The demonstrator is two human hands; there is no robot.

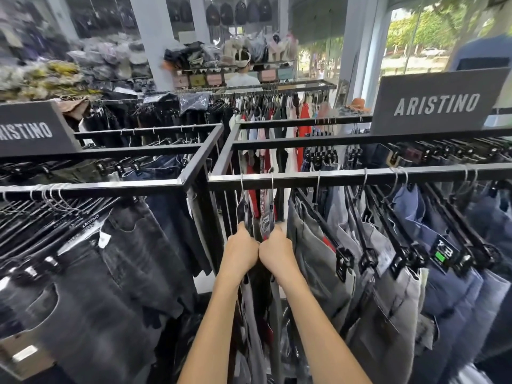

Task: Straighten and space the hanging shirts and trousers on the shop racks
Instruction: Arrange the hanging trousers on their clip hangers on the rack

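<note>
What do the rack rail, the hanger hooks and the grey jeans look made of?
Rack rail: metal, probably steel, dark with a polished sheen; it shows bright reflections. Hanger hooks: thin silvery wire, glinting, so metal. Grey jeans: faded denim, likely cotton, with stitched seams and pockets.

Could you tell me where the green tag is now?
Head view, right side: the green tag sits between black hanger clips atop the blue jeans, right of the right hand.

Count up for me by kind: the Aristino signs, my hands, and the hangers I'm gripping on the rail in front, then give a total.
Aristino signs: 2
Hands: 2
Gripped hangers: 2
Total: 6
</note>
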